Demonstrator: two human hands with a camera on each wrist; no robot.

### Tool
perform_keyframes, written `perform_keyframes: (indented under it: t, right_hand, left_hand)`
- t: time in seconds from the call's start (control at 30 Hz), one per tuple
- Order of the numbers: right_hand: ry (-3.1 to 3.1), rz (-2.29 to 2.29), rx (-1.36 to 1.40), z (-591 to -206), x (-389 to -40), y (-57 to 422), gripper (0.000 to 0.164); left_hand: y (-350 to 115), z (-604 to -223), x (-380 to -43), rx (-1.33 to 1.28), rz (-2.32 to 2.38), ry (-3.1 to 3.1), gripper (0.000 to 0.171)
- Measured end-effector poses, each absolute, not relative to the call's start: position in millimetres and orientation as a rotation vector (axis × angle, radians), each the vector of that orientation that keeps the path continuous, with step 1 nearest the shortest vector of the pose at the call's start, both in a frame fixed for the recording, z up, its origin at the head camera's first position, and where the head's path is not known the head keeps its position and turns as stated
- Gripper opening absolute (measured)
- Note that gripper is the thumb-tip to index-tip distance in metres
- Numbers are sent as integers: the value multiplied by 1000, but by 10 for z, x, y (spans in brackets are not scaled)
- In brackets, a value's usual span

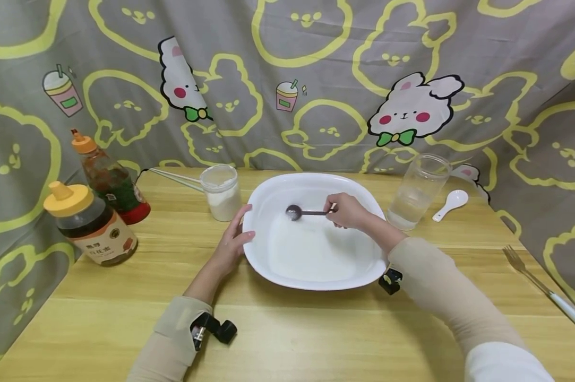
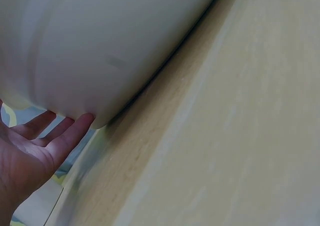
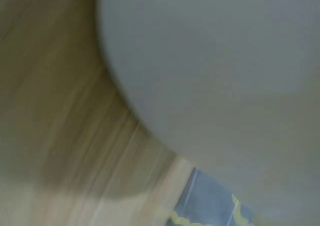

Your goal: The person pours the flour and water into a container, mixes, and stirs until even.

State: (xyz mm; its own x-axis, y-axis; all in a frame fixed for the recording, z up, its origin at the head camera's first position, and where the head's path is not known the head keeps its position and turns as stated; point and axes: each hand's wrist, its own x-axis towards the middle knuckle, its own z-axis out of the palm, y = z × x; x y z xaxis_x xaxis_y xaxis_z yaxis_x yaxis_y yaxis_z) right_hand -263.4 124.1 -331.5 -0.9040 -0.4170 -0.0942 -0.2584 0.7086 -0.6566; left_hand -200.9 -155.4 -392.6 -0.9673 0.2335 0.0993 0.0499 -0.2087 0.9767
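Note:
A white basin [image 1: 287, 280] stands on the wooden table in the head view. My left hand [image 1: 230, 244] holds its left rim, thumb over the edge. In the left wrist view, that hand's fingers [image 2: 75, 131] lie against the basin's outer wall [image 2: 100, 51]. Inside the basin, my right hand [image 1: 348, 211] grips a dark spoon [image 1: 311, 213] by the handle end, its bowl pointing left. Whitish contents cover the basin's bottom. The right wrist view shows only the basin's wall [image 3: 210, 76] and the table, with the right hand out of sight.
Left of the basin are a jar of white powder [image 1: 223, 201], chopsticks [image 1: 177, 179], a red sauce bottle [image 1: 110, 183] and a honey bottle [image 1: 96, 233]. To the right are a glass of clear liquid [image 1: 413, 199], a white spoon [image 1: 452, 203] and a fork [image 1: 538, 281]. A patterned curtain [image 1: 316, 138] hangs behind.

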Motion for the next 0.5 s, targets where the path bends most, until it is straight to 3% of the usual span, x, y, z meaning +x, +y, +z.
perform_keyframes:
  t: [0.5]
  right_hand:
    - [2307,-1004,-746,-3262,-2415,1197,10]
  left_hand:
    - [-1549,-3929,-2002,376,2347,1887,63]
